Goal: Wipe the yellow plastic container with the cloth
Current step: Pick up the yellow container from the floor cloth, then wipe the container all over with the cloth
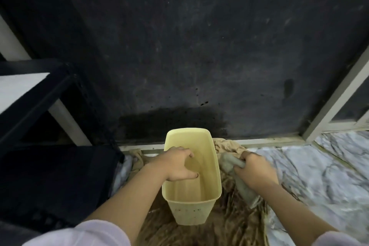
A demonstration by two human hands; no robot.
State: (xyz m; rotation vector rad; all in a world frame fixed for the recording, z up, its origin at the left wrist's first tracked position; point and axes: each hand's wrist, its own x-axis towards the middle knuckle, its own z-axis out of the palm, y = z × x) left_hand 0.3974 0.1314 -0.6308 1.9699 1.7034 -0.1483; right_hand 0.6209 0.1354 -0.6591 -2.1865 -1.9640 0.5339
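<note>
one dark wall (179, 36) fills most of the view, with one black shelf unit (36, 94) at its left. below lies one marbled white floor (319, 175), and on it one brown patterned fabric (229, 221) spread under the work. one yellow plastic container (191, 203) stands upright on that fabric, open mouth up. two hands show. the left hand (177, 164) reaches over the container's left rim, fingers (189, 154) spread and loosely curled inside. the right hand (257, 170), just right of the container, has its fingers closed around one grey cloth (229, 163).
</note>
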